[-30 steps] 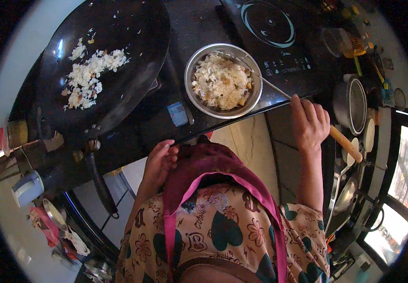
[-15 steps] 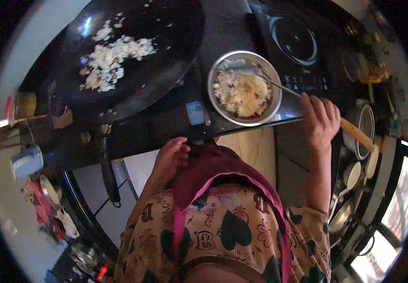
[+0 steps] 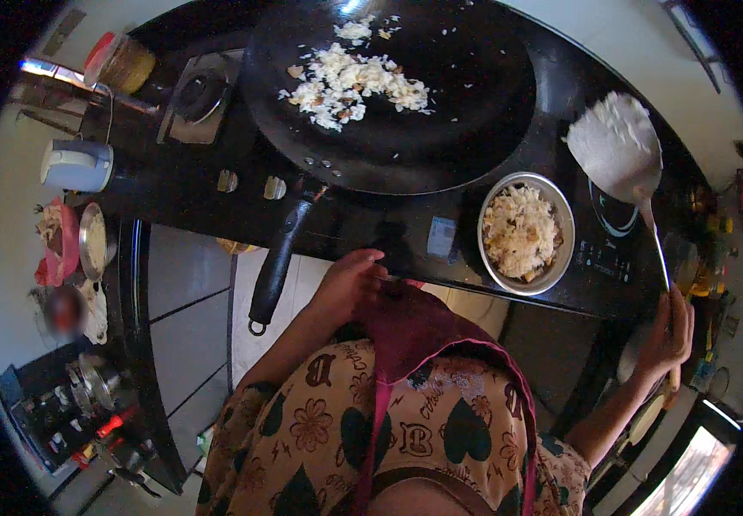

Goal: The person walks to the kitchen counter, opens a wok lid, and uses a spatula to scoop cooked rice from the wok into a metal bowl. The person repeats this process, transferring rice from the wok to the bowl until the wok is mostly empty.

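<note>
My right hand (image 3: 668, 335) grips a long-handled metal wok spatula (image 3: 616, 159), raised beyond the bowl to the right. White grains of rice cling to its broad blade. Below and left of that blade, a steel bowl (image 3: 541, 291) holds a mound of fried rice (image 3: 522, 228) with brown bits. A large black wok (image 3: 449, 159) sits on the stove, with more rice (image 3: 358, 86) scattered over its inside. My left hand (image 3: 350, 288) is at the counter's front edge, against the maroon apron (image 3: 414, 327), fingers curled; whatever they hold is hidden.
The wok's black handle (image 3: 277, 267) juts over the front edge, left of my left hand. A small blue packet (image 3: 442, 236) lies beside the bowl. At the left are stove knobs (image 3: 275, 187), a second burner (image 3: 199, 95), a red-lidded jar (image 3: 122, 64) and a blue-grey mug (image 3: 77, 165).
The spatula has left the bowl and moved up and right with my right hand. Rice in the bowl stands heaped. The view has shifted, so wok and bowl sit further right in it.
</note>
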{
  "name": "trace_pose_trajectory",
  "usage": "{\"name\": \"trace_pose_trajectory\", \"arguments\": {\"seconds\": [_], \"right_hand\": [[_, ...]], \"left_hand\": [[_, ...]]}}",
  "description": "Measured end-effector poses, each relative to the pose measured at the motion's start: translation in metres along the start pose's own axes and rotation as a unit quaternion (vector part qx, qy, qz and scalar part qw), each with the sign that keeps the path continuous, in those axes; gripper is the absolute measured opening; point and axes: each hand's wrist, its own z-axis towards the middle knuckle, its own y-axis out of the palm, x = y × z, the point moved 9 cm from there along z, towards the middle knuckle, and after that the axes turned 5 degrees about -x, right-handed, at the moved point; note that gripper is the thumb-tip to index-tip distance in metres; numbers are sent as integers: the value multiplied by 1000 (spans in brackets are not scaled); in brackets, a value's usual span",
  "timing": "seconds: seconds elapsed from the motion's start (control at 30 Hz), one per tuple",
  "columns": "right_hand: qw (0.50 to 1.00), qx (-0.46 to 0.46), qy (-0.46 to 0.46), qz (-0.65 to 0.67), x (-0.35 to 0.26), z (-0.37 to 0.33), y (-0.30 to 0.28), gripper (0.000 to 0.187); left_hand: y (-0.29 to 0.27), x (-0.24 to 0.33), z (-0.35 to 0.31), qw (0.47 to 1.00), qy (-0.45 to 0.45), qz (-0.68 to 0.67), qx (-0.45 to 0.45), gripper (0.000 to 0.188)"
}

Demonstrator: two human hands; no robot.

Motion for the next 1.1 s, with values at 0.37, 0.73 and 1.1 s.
{"name": "trace_pose_trajectory", "arguments": {"seconds": [0.37,0.73,1.1], "right_hand": [[975,-173,-135,-22,-134,126,119,9],[947,-299,-110,-39,-166,147,202,18],[975,-191,-41,109,-195,134,230,18]], "left_hand": [[-40,68,-54,979,172,-92,-62,36],[-33,90,-82,975,168,-132,-54,38],[-45,88,-75,992,117,-47,-18,40]]}}
